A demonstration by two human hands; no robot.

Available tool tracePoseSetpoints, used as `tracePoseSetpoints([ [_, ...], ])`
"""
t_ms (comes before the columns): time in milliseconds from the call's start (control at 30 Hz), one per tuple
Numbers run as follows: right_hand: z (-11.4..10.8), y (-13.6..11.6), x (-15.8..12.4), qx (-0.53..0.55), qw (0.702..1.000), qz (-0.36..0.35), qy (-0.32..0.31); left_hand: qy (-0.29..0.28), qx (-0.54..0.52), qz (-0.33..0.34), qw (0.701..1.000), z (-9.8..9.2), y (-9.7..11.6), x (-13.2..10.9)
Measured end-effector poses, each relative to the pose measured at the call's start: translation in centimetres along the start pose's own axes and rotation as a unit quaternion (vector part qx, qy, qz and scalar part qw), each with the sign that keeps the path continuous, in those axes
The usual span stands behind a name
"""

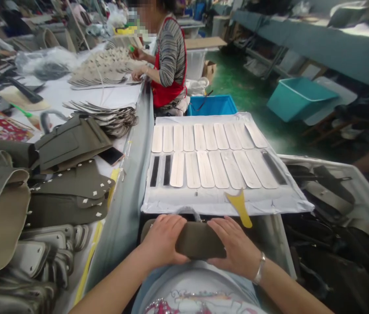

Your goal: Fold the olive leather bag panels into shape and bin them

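Close to my body, both hands grip a dark olive bag piece (200,240) with rounded corners. My left hand (163,237) is wrapped round its left end, fingers over the top and thumb along the lower edge. The right end is held the same way by my right hand (235,242), which has a silver band at the wrist. A grey loop (189,211) shows just beyond the piece; I cannot tell whether it is joined to it. Ahead lies a white board (171,203) with two rows of pale rounded strips (205,168). On its near edge rests a yellow scraper-like tool (240,207).
To the left, a table carries olive bag parts (73,139), stacked flat pieces (105,117) and a phone (112,155). A co-worker (171,56) in a red apron works at it. A white bin (331,163) of dark parts stands right; blue (215,104) and teal tubs (298,98) stand beyond.
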State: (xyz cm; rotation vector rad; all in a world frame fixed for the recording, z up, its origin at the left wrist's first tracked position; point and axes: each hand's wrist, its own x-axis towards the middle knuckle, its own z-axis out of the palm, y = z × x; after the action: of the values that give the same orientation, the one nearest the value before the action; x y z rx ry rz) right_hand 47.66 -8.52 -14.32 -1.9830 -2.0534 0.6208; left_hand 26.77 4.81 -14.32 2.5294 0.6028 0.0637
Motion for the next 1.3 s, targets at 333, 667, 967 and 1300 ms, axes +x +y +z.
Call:
tracePoseSetpoints([
  [333,0.1,-1.9,1.7,0.013,0.998,-0.057,0.019,-0.022,0.024,-0.006,0.999,-1.1,0.0,-1.0],
  [667,-1.6,-4.8,5.9,-0.038,0.997,0.003,-0.068,0.018,-0.006,-0.009,1.0,-0.7,-0.6,-1.3],
  [967,-4.1,-0.7,5.6,0.096,0.992,0.038,-0.076,0.011,-0.006,-0.012,1.0,-1.0,-1.1,-1.5],
  [1300,-2.0,0.8,-2.2,0.235,0.911,0.32,-0.113,0.008,0.05,0.065,0.997,0.8,1.0,-0.2],
])
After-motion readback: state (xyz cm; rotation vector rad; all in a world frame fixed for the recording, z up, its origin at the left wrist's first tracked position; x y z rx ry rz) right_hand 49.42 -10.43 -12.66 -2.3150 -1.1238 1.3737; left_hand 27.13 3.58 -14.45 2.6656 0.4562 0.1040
